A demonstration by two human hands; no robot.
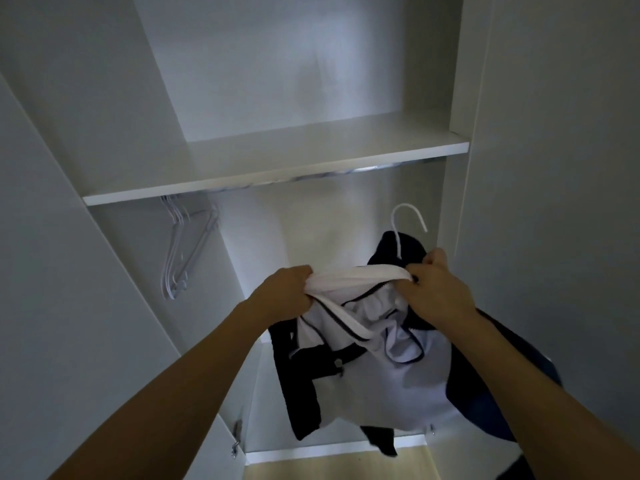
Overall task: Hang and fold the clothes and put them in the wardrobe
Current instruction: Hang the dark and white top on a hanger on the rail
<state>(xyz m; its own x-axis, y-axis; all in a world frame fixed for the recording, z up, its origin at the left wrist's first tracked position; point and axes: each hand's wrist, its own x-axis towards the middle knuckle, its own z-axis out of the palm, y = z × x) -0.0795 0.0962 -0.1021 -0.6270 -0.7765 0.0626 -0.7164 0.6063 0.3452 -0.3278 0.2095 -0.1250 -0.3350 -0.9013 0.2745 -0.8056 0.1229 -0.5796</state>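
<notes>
Here, jacket [374,386] on hanger [405,220]

Two bare forearms are seen entering from the bottom edge, no sleeves, watch, rings or gloves being worn on them, and the left hand [289,292] and the right hand [438,289] are likewise uncovered, with knuckles and fingers shown only dimly in the low light.
</notes>
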